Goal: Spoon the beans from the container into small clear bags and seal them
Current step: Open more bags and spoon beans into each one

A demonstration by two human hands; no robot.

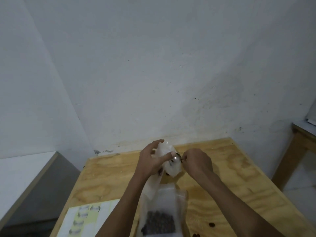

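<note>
At the far left of the pale plywood worktop (109, 171) lies a white and yellow printed paper sheet (89, 218), near the front edge. Moving right, the left hand (150, 161) grips a small clear plastic bag (168, 160) held up above the worktop, thumb and fingers curled round its upper part so the mouth faces the other hand; a few dark beans already show at its lower end. Just beside it, a shiny metal spoon (176, 159) has its bowl at the bag's mouth, pinched by the curled fingers of the right hand (196, 162). Below the hands, nearer the camera, stands the translucent plastic container (162, 199) with dark brown beans (159, 220) heaped in its bottom. Further right, a couple of stray beans (211, 224) lie loose on the wood. The step looks like tipping a spoonful in: to do it well, the bag's mouth should be kept spread wide and under the spoon's tip, and the spoon tilted slowly so nothing rolls off, since spilled beans suggest how easily they escape
</note>
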